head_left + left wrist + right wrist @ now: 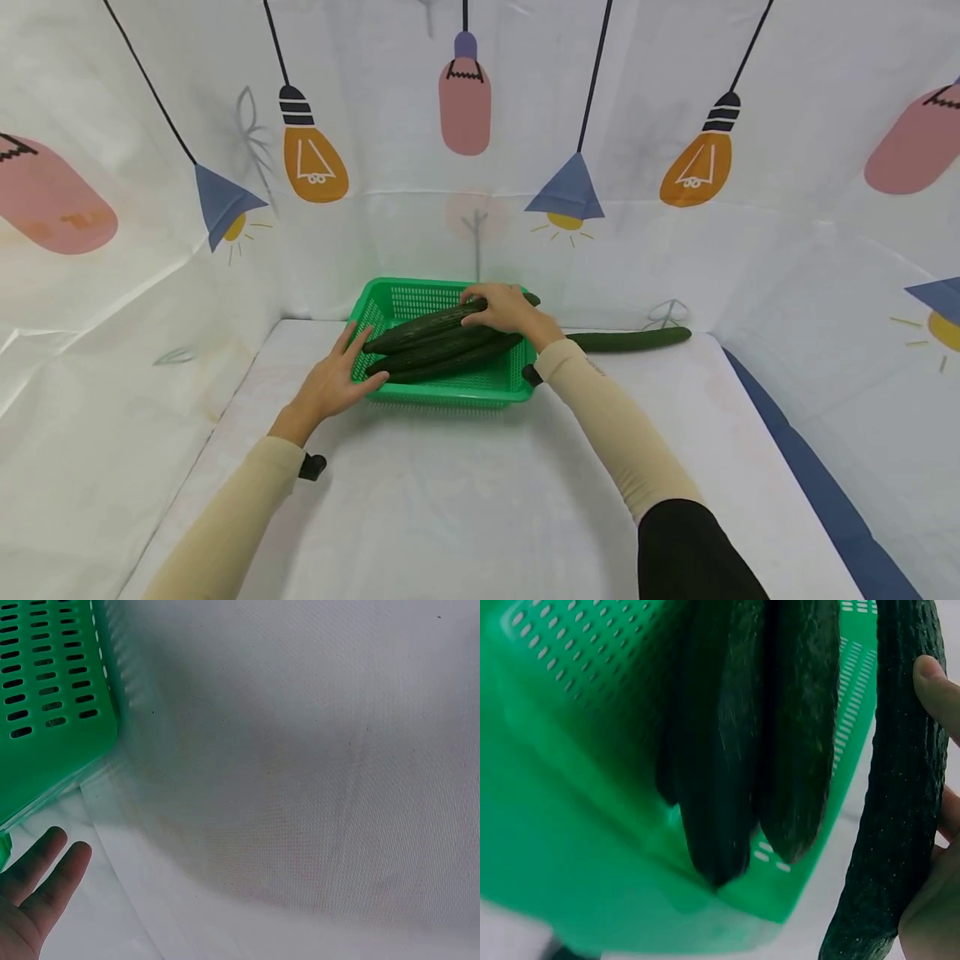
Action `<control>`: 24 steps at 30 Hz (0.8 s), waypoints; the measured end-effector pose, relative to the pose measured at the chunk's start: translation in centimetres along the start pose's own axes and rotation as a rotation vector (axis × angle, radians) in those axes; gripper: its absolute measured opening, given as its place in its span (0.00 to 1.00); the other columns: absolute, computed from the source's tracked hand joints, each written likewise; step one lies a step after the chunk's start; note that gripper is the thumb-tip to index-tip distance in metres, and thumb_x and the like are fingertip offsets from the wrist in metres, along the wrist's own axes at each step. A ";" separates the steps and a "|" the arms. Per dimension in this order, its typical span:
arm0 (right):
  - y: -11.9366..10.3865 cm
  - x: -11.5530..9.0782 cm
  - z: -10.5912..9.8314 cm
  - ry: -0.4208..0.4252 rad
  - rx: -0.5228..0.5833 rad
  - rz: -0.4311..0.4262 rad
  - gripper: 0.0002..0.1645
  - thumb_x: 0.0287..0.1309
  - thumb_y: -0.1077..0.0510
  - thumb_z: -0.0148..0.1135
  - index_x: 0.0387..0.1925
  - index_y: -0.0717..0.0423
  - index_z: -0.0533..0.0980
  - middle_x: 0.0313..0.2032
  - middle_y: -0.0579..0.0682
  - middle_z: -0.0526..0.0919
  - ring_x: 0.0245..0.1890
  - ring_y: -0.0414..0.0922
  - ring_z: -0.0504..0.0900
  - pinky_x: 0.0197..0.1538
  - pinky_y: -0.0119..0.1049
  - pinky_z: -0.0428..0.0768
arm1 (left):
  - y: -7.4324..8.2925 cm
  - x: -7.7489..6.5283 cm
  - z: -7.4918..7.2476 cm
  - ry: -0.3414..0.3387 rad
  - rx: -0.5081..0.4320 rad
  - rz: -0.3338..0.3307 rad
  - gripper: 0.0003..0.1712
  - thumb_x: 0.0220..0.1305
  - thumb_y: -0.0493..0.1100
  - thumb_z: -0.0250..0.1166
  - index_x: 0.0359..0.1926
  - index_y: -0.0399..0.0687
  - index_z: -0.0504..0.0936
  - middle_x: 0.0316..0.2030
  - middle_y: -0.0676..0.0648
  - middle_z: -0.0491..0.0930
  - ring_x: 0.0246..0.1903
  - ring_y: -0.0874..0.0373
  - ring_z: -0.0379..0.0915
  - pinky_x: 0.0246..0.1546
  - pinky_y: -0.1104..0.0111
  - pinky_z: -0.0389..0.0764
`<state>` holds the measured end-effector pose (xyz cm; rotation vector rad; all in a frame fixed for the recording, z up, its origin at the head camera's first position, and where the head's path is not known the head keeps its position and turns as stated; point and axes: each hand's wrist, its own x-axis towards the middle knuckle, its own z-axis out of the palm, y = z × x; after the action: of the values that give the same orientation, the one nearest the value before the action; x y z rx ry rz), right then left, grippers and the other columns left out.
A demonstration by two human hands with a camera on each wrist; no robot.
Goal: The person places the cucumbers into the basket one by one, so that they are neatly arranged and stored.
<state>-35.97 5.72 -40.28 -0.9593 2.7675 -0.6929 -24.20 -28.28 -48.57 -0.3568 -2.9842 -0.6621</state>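
Note:
A green plastic basket [450, 395] with slotted walls stands at the table's back and holds several dark green cucumbers [442, 358]. My right hand [506, 310] reaches over its right part and grips a cucumber [900, 787] between thumb and fingers. In the right wrist view that cucumber is beside two others [720, 750] lying in the basket. At the basket's left end is my left hand [330, 385], fingers spread and straight, close to the rim; whether it touches is unclear. Two of its fingers [56, 889] show near the basket wall [56, 750] in the left wrist view.
One more cucumber [633, 340] lies on the white table [465, 492] right of the basket, partly behind my right forearm. A white cloth backdrop [390, 233] printed with lamps rises right behind the basket and along both sides. Blue fabric [795, 458] borders the right edge.

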 end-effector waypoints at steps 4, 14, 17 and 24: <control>-0.2 0.5 0.6 0.006 -0.009 0.004 0.24 0.63 0.42 0.71 0.58 0.39 0.80 0.62 0.49 0.83 0.64 0.49 0.79 0.74 0.67 0.53 | -0.3 0.1 0.3 0.002 0.002 0.001 0.55 0.67 0.73 0.58 0.84 0.64 0.43 0.83 0.40 0.40 0.49 0.32 0.83 0.39 0.47 0.82; -1.1 1.8 2.0 -0.003 -0.051 0.015 0.25 0.60 0.41 0.73 0.57 0.40 0.81 0.61 0.48 0.84 0.62 0.49 0.79 0.74 0.66 0.56 | -0.5 0.2 0.4 0.009 0.011 0.008 0.55 0.67 0.74 0.58 0.84 0.66 0.42 0.83 0.40 0.40 0.42 0.35 0.84 0.36 0.46 0.82; -1.1 2.1 2.5 -0.009 -0.050 0.021 0.25 0.60 0.41 0.73 0.57 0.40 0.81 0.61 0.49 0.83 0.62 0.50 0.79 0.72 0.64 0.59 | -0.6 0.1 0.4 0.006 0.017 0.006 0.55 0.66 0.75 0.58 0.84 0.67 0.41 0.83 0.41 0.40 0.43 0.36 0.84 0.36 0.47 0.82; -1.0 2.3 2.8 -0.006 -0.056 0.028 0.26 0.60 0.40 0.73 0.57 0.40 0.81 0.61 0.49 0.83 0.62 0.50 0.79 0.67 0.59 0.64 | -0.6 0.1 0.3 0.010 0.020 0.003 0.56 0.66 0.75 0.58 0.84 0.64 0.43 0.83 0.42 0.40 0.42 0.36 0.84 0.34 0.48 0.82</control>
<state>-36.52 2.54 -42.26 -0.9300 2.8032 -0.6108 -24.44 -28.61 -49.09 -0.3556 -2.9777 -0.6318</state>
